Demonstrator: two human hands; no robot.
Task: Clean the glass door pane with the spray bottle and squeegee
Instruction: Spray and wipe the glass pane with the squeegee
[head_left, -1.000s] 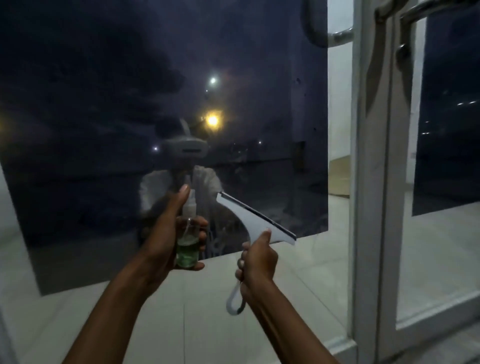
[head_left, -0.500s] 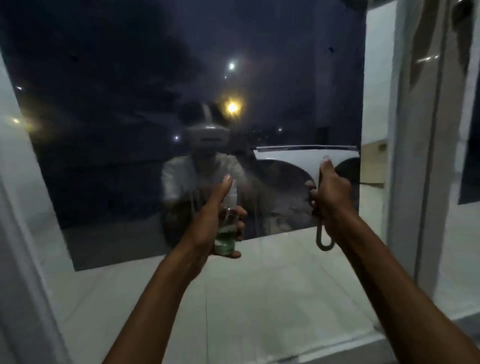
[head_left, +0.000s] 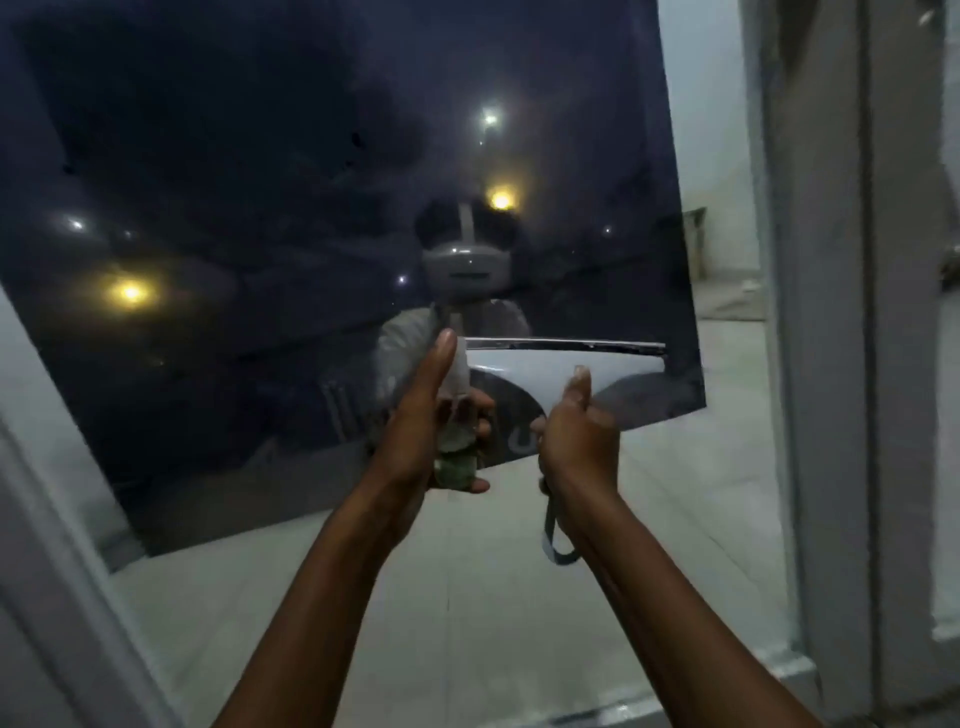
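The glass door pane (head_left: 260, 182) fills the view, dark in its upper part and reflecting a person with a headset. My left hand (head_left: 415, 431) grips a small clear spray bottle (head_left: 456, 460) with green liquid, thumb raised beside its white top. My right hand (head_left: 579, 441) grips the handle of a white squeegee (head_left: 550, 366). Its blade lies level against the glass, just right of the bottle. The handle's loop (head_left: 558, 543) hangs below my wrist.
A grey door frame post (head_left: 826, 312) stands at the right, and another frame edge (head_left: 47, 571) slants along the lower left. The pane's lower part shows a pale tiled floor (head_left: 467, 597). Street lights glow in the dark glass.
The squeegee swung from tilted to level against the glass, then slid left until it is beside the bottle. My left hand kept holding the bottle up. The view shifted left.
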